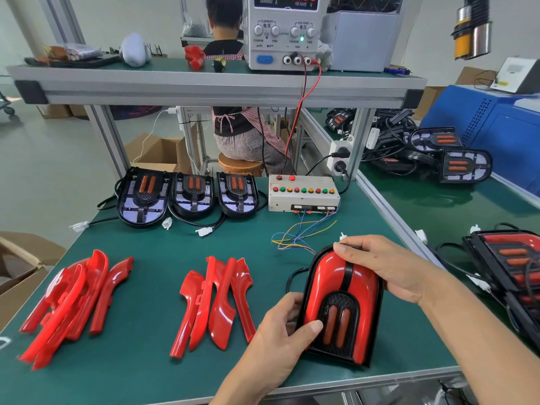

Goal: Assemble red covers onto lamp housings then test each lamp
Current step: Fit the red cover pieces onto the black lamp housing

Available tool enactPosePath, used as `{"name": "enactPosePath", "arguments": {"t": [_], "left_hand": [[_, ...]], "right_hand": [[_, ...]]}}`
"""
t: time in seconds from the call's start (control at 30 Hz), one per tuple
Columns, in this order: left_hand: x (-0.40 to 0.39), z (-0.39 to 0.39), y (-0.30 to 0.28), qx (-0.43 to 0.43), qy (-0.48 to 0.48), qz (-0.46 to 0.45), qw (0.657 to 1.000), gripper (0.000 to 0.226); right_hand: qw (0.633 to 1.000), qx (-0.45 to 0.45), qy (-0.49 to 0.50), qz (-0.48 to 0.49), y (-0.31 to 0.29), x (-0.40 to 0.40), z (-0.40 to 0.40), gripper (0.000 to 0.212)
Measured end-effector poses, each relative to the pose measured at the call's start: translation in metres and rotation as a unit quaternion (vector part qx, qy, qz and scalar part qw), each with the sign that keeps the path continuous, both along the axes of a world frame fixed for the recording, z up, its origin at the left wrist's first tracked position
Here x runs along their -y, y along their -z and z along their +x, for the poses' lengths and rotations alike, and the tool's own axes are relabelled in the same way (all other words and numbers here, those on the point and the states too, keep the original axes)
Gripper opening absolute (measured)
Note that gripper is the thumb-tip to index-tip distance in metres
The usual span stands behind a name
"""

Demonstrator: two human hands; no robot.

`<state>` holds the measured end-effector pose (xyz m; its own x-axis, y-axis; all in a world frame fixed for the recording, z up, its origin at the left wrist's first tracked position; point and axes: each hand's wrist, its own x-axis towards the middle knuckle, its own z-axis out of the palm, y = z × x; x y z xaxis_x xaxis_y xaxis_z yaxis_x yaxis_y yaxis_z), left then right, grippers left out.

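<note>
A lamp with red covers fitted over its black housing lies on the green mat at the front right. My left hand grips its lower left edge, thumb on the red cover. My right hand holds its upper right side, fingers curled over the top near a small white connector. Two piles of loose red covers lie to the left. Three uncovered black housings stand in a row at the back.
A test box with coloured buttons and loose wires sits behind the lamp. A power supply stands on the upper shelf. Finished lamps lie at the right edge, with more housings on the side bench. A person sits beyond the bench.
</note>
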<state>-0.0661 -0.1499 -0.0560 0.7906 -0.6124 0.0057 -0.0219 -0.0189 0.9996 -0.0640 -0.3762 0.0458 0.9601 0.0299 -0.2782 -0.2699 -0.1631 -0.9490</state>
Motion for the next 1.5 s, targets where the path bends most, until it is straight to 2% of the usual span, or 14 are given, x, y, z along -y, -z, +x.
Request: {"name": "enactPosePath", "arguments": {"t": [0.2,0.27,0.33,0.37,0.53,0.63,0.73,0.93,1.0,1.13,1.27,1.37,1.5], "left_hand": [[0.002,-0.008,-0.008,0.035,-0.009,0.020,0.999,0.028],[0.004,-0.011,-0.012,0.106,-0.054,0.064,0.991,0.035],[0.010,-0.009,-0.020,0.181,-0.126,0.115,0.969,0.037],[0.015,-0.008,-0.025,0.189,-0.149,0.119,0.963,0.039],[0.037,0.002,-0.046,0.082,-0.156,0.047,0.983,0.047],[0.036,0.003,-0.047,0.067,-0.119,0.035,0.990,0.039],[0.035,-0.001,-0.044,0.046,-0.101,-0.014,0.994,0.021],[0.037,-0.003,-0.044,0.078,-0.113,-0.035,0.990,0.016],[0.038,0.000,-0.044,0.081,-0.106,-0.034,0.990,0.017],[0.031,0.005,-0.037,0.072,-0.068,-0.026,0.995,0.026],[0.017,0.003,-0.019,0.067,-0.028,-0.014,0.997,0.025],[0.009,0.000,-0.007,0.065,-0.010,-0.012,0.998,0.028],[0.005,-0.002,0.003,0.099,-0.040,0.016,0.994,0.024]], "right_hand": [[1.000,-0.008,-0.013,-0.003,-0.001,0.003,0.000,0.042],[1.000,0.015,-0.013,-0.011,-0.002,0.002,0.000,0.041],[0.999,0.034,-0.018,-0.021,-0.003,0.000,-0.001,0.038],[0.998,0.041,-0.024,-0.030,-0.003,-0.002,-0.003,0.037],[0.996,0.050,-0.043,-0.058,-0.005,-0.012,-0.007,0.048],[0.996,0.053,-0.047,-0.052,-0.006,-0.012,-0.010,0.038],[0.996,0.063,-0.043,-0.042,-0.004,-0.015,-0.013,0.028],[0.996,0.087,-0.006,-0.035,0.001,-0.019,-0.017,0.011],[0.995,0.094,0.004,-0.037,0.001,-0.021,-0.018,0.015],[0.995,0.092,0.003,-0.033,0.001,-0.019,-0.021,0.039],[0.990,0.103,-0.047,-0.084,0.000,-0.015,-0.024,0.030],[0.983,0.118,-0.045,-0.130,0.002,-0.013,-0.023,0.026],[0.982,0.133,-0.043,-0.123,0.002,-0.013,-0.024,0.025]]}}
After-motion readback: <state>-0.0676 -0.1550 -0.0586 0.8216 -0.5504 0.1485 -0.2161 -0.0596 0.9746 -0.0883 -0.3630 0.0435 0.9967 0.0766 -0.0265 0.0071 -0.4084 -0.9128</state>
